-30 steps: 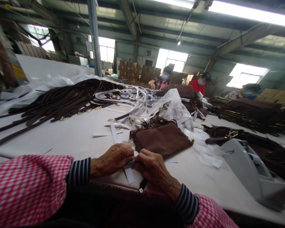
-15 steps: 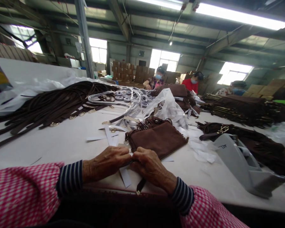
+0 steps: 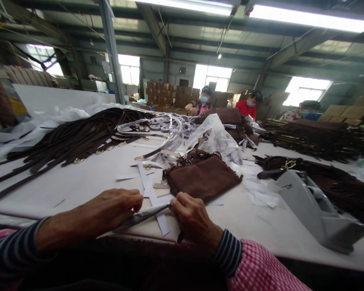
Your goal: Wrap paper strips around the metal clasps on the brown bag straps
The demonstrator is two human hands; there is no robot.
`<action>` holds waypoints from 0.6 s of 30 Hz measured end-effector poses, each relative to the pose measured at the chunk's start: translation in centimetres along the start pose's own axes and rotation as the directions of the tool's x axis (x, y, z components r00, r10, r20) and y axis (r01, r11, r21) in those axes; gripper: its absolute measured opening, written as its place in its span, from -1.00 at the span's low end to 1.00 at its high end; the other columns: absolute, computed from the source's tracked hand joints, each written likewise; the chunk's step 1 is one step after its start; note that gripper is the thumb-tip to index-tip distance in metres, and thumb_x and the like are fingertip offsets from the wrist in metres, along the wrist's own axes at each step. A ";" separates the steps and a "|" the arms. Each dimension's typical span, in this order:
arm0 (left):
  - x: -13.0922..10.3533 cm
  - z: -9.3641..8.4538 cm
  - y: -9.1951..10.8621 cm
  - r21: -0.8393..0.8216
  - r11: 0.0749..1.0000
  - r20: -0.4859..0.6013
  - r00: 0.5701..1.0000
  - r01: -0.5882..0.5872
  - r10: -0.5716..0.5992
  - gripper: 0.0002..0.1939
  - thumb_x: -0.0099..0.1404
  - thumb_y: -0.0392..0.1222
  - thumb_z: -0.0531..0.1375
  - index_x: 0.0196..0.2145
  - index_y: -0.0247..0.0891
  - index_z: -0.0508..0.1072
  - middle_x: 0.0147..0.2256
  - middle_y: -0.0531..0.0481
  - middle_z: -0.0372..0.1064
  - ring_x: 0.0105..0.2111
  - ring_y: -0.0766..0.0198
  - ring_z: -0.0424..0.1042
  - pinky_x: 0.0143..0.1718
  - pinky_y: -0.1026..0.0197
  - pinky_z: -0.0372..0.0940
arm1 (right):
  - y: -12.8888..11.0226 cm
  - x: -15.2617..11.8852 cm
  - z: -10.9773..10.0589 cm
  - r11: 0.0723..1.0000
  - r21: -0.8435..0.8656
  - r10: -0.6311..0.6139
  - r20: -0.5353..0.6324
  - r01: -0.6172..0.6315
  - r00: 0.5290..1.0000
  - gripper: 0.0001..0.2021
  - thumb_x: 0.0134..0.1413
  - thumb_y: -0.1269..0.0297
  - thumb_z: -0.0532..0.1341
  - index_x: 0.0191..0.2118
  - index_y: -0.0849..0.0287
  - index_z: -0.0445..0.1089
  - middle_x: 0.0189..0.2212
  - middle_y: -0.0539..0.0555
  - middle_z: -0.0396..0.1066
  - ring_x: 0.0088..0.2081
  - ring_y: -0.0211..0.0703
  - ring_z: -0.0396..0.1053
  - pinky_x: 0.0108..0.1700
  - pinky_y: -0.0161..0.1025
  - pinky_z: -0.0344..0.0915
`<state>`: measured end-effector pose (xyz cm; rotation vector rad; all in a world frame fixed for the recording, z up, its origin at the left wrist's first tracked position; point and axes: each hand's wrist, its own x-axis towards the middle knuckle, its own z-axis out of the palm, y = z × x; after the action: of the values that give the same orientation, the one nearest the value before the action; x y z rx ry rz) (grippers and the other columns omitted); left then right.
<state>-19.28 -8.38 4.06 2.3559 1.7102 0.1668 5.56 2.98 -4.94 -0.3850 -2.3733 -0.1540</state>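
Note:
A dark strap (image 3: 145,216), partly covered in greyish wrapping, runs between my hands near the table's front edge. My right hand (image 3: 191,214) is closed on its right end. Fingers curled, my left hand (image 3: 109,210) is wrapped round the strap further left. Just beyond my right hand lies a brown fringed bag (image 3: 204,176), flat on the white table (image 3: 87,182). White paper strips (image 3: 148,186) are scattered to the left of the bag, one passing beneath the strap.
Dark straps with metal clasps (image 3: 69,135) are heaped at the left. Crumpled plastic (image 3: 214,135) lies behind the bag. A grey tape dispenser (image 3: 315,210) stands at the right, beside more brown bags (image 3: 327,178). Several people (image 3: 248,106) are across the table.
My left hand has slid left, away from my right hand, exposing a length of wrapped strap between them. The right hand has stayed nearly in place. The view has shifted slightly.

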 end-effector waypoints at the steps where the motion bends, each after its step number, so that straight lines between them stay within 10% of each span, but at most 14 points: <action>1: 0.0 -0.9 -0.1 -0.013 0.999 0.014 0.999 0.044 -0.044 -0.83 0.42 -0.19 0.05 -0.31 -0.19 0.39 -0.36 0.06 0.38 -0.35 0.25 0.34 -0.28 0.26 0.14 | 0.0 0.0 0.0 1.000 -0.003 -0.018 -0.018 0.018 1.000 -0.82 0.31 0.44 0.11 -0.36 0.20 0.36 -0.43 0.03 0.27 -0.42 -0.20 0.17 -0.42 -0.21 -0.01; 6: 4.1 -3.4 1.6 -0.449 0.888 0.061 0.995 0.101 -0.083 -0.63 0.39 0.08 0.06 -0.28 -0.25 0.49 -0.30 -0.03 0.46 -0.30 0.18 0.43 -0.28 0.24 0.25 | 0.0 -0.1 -0.4 0.995 -0.010 -0.103 -0.070 0.103 0.992 -0.86 0.32 0.47 0.10 -0.24 0.28 0.40 -0.42 0.05 0.27 -0.41 -0.19 0.17 -0.40 -0.21 0.04; 12: 7.8 0.3 3.3 -0.726 0.523 0.452 0.883 0.445 -0.124 -0.61 0.13 0.12 0.25 -0.47 -0.33 0.49 -0.59 -0.01 0.36 -0.64 0.34 0.24 -0.58 0.32 0.12 | -0.1 -0.2 -1.0 0.986 -0.069 -0.157 -0.125 0.149 0.980 -0.84 0.32 0.50 0.08 -0.10 0.36 0.39 -0.42 0.08 0.29 -0.39 -0.17 0.20 -0.40 -0.20 0.07; 18: 5.5 2.6 1.7 -0.839 0.292 0.431 0.888 0.460 -0.160 -0.71 0.03 -0.02 0.32 -0.54 -0.31 0.44 -0.61 0.02 0.35 -0.68 0.43 0.17 -0.62 0.37 0.03 | 0.0 -0.2 -0.5 0.978 -0.104 -0.187 -0.043 0.182 0.981 -0.85 0.34 0.46 0.08 -0.08 0.34 0.37 -0.36 0.10 0.34 -0.35 -0.14 0.25 -0.39 -0.20 0.13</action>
<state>-15.39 -3.95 1.74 1.0696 1.3101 0.5577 6.04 2.87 -4.71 -0.2039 -2.3525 -0.3654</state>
